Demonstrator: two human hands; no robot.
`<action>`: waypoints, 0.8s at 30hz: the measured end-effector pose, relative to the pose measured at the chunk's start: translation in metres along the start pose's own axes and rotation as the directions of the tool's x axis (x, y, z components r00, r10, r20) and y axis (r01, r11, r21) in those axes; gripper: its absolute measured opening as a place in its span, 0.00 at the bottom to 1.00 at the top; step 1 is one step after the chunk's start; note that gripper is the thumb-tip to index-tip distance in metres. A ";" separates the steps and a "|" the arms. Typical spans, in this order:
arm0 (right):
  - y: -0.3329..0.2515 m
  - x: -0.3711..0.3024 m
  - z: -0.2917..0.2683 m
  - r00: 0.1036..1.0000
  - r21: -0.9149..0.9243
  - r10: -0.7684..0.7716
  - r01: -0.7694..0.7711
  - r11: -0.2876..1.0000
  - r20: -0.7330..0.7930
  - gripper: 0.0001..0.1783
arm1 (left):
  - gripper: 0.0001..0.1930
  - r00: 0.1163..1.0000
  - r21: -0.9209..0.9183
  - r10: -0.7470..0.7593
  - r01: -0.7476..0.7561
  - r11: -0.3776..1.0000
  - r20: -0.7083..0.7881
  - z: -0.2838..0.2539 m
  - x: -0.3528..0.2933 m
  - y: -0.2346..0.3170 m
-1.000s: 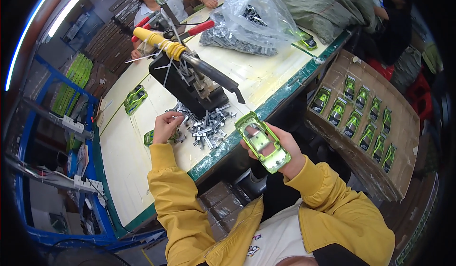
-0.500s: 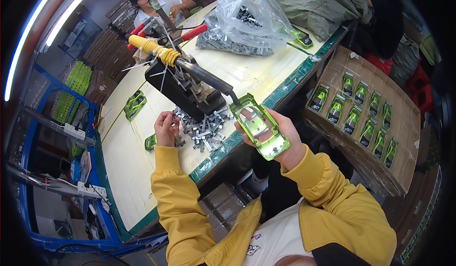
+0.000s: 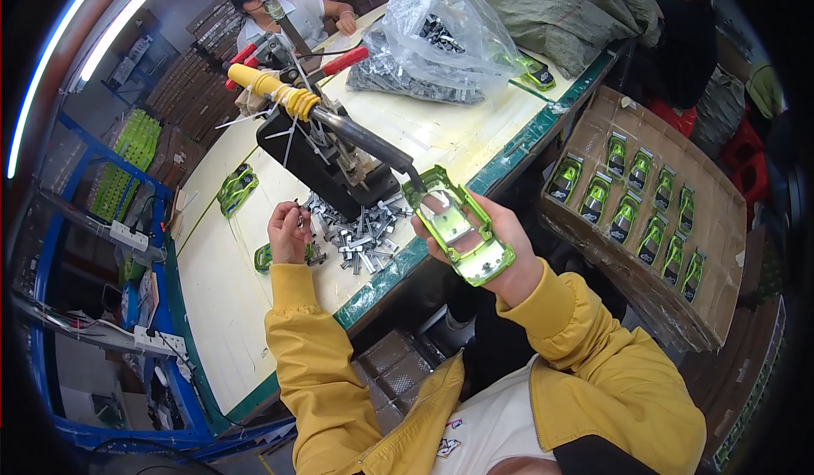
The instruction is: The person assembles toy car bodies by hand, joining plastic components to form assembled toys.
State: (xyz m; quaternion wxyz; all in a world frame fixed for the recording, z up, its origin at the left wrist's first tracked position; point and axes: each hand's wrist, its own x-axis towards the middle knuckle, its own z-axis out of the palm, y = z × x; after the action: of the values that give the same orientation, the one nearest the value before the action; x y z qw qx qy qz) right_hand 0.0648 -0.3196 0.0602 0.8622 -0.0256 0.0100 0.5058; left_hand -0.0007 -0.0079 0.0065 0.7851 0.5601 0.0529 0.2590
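Note:
My right hand (image 3: 515, 259) grips a translucent green toy car body shell (image 3: 482, 263), its hollow underside facing up. The shell's far end is beside the lower end of the press's metal bar. Over the table, my left hand (image 3: 288, 236) is closed in a pinch on a small dark part (image 3: 299, 213), too small to identify. Right of that hand, a pile of small silvery metal pieces (image 3: 360, 236) lies at the foot of a black hand press (image 3: 305, 157). A green toy car body (image 3: 264, 259) lies partly hidden behind my left hand.
The press's yellow-wrapped lever (image 3: 271, 88) reaches across the table. Behind it sits a clear plastic bag (image 3: 424, 60) of metal pieces. At right, a cardboard box (image 3: 564, 212) holds several green cars. Another green car (image 3: 237, 189) lies at left. A co-worker (image 3: 288, 13) sits across the table.
My left hand has shifted slightly left and turned, so the small part shows between its fingers. The shell has barely moved in my right hand. The co-worker's arm has come down onto the table.

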 end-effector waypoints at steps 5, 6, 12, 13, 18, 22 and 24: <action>0.006 -0.001 0.004 0.999 -0.002 -0.032 0.032 0.999 0.004 0.18 | 0.03 0.999 0.032 -0.035 0.033 0.999 0.033 -0.004 -0.001 0.001; 0.007 -0.002 0.006 0.999 0.003 -0.039 0.039 0.999 -0.017 0.18 | 0.03 0.999 0.033 -0.032 0.031 0.999 0.030 -0.003 -0.001 0.002; 0.008 0.000 0.009 0.997 -0.029 -0.066 0.065 0.997 -0.029 0.17 | 0.03 0.999 0.081 -0.042 0.040 0.996 0.023 -0.004 0.001 0.001; 0.008 0.000 0.010 0.998 -0.021 -0.062 0.062 0.998 -0.031 0.17 | 0.03 0.999 0.084 -0.039 0.037 0.996 0.024 -0.004 0.001 0.000; 0.007 -0.003 0.011 0.998 -0.015 -0.057 0.057 0.998 -0.041 0.17 | 0.05 0.999 0.064 -0.051 0.050 0.997 0.014 -0.001 0.000 -0.001; 0.007 -0.002 0.008 0.998 -0.024 -0.062 0.061 0.998 -0.029 0.17 | 0.10 0.998 0.035 -0.057 0.057 0.998 0.017 0.000 -0.001 0.002; 0.006 0.000 0.001 0.999 -0.008 -0.045 0.045 0.999 0.022 0.19 | 0.11 0.998 0.052 -0.069 0.069 0.996 0.000 0.003 -0.001 0.002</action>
State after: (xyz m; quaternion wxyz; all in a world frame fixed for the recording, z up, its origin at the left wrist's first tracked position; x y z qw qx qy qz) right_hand 0.0595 -0.3170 0.0610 0.8734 -0.0238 -0.0019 0.4865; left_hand -0.0007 -0.0109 0.0091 0.7788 0.5783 0.0782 0.2301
